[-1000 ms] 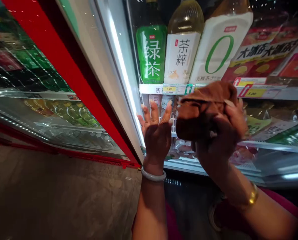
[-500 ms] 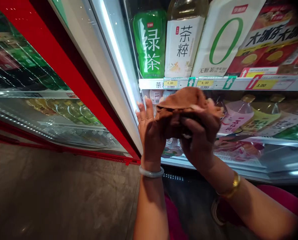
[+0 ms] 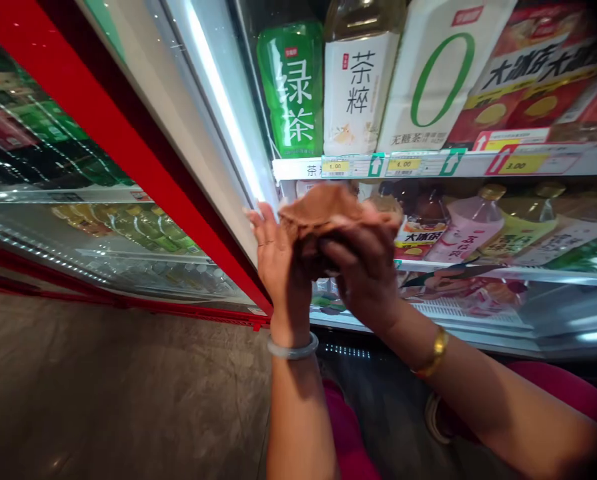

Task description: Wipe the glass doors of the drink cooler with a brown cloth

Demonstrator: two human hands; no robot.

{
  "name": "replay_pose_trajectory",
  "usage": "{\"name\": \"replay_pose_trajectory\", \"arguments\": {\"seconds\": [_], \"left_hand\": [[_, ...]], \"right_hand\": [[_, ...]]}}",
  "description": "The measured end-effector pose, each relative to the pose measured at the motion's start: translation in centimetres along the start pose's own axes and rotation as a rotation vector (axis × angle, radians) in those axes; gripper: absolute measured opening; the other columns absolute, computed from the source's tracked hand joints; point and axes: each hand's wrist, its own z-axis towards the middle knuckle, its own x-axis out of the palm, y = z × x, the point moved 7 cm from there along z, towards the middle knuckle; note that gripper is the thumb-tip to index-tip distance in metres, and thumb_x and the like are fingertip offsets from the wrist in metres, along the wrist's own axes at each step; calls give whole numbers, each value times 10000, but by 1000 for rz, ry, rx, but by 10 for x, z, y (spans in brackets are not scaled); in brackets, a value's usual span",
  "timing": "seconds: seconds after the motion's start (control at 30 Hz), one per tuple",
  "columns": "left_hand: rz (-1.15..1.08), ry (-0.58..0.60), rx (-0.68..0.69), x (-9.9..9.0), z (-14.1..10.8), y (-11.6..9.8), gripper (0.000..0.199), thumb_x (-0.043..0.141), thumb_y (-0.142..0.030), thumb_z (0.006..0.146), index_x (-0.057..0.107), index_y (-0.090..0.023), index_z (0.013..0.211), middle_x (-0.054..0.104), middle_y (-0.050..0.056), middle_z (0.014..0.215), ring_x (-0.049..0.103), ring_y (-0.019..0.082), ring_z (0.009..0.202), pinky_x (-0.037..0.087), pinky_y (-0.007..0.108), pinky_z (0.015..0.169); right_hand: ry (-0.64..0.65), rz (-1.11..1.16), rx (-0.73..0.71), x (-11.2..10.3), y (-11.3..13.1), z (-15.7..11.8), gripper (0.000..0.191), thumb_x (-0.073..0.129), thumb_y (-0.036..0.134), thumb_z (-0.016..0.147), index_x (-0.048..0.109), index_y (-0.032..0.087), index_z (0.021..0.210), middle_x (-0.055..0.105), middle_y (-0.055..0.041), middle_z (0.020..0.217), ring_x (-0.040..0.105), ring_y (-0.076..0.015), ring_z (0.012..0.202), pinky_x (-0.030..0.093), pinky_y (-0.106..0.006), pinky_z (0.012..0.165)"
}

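Note:
A crumpled brown cloth (image 3: 325,205) is bunched in my right hand (image 3: 371,277), whose fingers are curled round it. My left hand (image 3: 278,267) is upright beside it with fingers stretched out, close to the pale inner edge of the cooler frame (image 3: 238,220). The cloth lies against the thumb side of the left hand; that thumb is hidden. Behind both hands is a lit drinks cooler with bottles on its shelves. Above them stand a green tea bottle (image 3: 292,93) and a white-labelled tea bottle (image 3: 359,93).
A price-tag strip (image 3: 428,165) runs along the upper shelf edge. Pink-labelled (image 3: 471,223) and yellow-labelled bottles (image 3: 521,230) stand lower right. At left, a red-framed glass door (image 3: 143,187) slants across, with more bottles behind it. Grey floor (image 3: 128,387) lies below.
Both hands and the cloth have shifted left, with the cloth nearer the cooler frame. The right hand still grips the cloth. The view has shifted slightly.

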Motion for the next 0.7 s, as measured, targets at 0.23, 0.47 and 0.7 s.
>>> {"name": "replay_pose_trajectory", "arguments": {"seconds": [0.23,0.47,0.7], "left_hand": [[45,-97,55,-15,2,14,525,300,-332,1116,345,-303,1639,246,5,1753,99,188,1635,135,457,1350],[44,-53,-9,6,-9,9,538,370,-403,1119,364,-242,1632,67,42,1765,-1,272,1636,33,520,1357],[142,-60,-67,28,-64,27,618,483,-375,1081,281,-260,1653,24,112,1758,-11,311,1617,33,608,1333]], "right_hand": [[247,-11,-37,-10,-13,-65,402,604,21,946,691,317,1203,721,22,1258,499,-185,1472,413,-409,1281],[49,17,71,-3,-9,-26,430,660,28,910,670,280,1258,682,-38,1327,386,-232,1549,370,-491,1307],[282,48,-89,2,-11,-74,380,618,70,973,674,298,1272,731,20,1295,409,-168,1539,385,-417,1294]]}}
